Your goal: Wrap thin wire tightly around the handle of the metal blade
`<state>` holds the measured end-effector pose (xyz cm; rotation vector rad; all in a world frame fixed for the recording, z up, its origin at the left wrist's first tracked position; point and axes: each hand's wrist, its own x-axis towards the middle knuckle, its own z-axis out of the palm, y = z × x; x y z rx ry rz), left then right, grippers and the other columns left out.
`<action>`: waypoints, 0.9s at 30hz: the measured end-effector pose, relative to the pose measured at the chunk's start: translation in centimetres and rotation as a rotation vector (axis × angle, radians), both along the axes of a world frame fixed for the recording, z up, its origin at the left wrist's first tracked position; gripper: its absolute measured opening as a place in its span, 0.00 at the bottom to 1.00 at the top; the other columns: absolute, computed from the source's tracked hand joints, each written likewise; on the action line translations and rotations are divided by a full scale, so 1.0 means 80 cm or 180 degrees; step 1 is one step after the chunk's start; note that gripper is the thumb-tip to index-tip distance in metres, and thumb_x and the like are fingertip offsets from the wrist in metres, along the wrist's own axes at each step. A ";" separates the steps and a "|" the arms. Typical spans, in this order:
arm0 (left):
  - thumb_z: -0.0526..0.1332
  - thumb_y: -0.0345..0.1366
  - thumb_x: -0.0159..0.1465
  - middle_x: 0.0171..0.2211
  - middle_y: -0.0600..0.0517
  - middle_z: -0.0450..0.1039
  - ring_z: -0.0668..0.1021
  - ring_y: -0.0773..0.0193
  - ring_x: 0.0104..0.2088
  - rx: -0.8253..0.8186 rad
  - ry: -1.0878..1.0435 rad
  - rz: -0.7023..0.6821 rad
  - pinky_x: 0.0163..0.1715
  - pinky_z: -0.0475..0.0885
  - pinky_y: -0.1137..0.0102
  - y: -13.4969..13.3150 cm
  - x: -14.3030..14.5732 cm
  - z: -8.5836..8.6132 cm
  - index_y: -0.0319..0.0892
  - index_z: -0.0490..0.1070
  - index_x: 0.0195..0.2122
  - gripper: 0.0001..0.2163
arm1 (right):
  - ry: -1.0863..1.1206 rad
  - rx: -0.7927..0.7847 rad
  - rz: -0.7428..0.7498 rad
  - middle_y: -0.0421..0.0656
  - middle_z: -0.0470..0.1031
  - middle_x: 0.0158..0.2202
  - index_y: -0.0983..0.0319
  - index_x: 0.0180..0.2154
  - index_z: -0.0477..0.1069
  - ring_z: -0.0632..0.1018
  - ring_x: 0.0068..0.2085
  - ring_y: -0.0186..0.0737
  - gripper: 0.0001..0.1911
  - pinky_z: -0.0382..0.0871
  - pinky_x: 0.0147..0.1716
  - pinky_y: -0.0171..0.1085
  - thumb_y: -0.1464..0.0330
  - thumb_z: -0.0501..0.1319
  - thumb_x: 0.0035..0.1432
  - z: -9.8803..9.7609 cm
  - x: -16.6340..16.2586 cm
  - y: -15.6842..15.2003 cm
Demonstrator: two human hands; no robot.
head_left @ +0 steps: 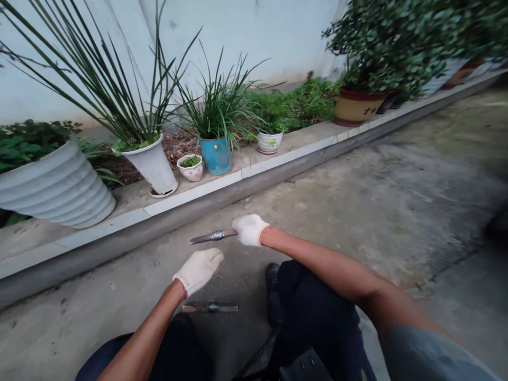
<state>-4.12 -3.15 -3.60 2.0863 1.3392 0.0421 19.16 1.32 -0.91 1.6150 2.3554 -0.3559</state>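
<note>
My right hand (250, 229), in a white knit glove, is closed round one end of a flat wooden stick (198, 238). Silvery wire (217, 236) appears wound about the stick's middle, and its far end points left, above the ground. Just below that stick is my left hand (199, 269), gloved the same way, its fingers curled together; what they hold, if anything, is hidden. A second wooden stick (198, 307), with a similar shiny wrapped middle, lies on the concrete below my left hand, near my legs.
A low tiled ledge (214, 188) crosses in front, bearing a blue pot (215, 157), a tall white pot (154, 166), small pots and a large ribbed white planter (59, 185). A brown pot (357, 106) holds a bush at right. Concrete ground (357, 211) spreads right.
</note>
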 end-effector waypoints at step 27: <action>0.50 0.48 0.77 0.29 0.53 0.77 0.77 0.60 0.27 -0.0297 -0.0148 0.0253 0.33 0.66 0.67 -0.002 0.003 0.009 0.45 0.75 0.37 0.19 | 0.0511 0.0267 -0.0141 0.54 0.85 0.51 0.60 0.55 0.79 0.87 0.51 0.54 0.17 0.77 0.44 0.42 0.67 0.59 0.70 -0.019 0.004 0.010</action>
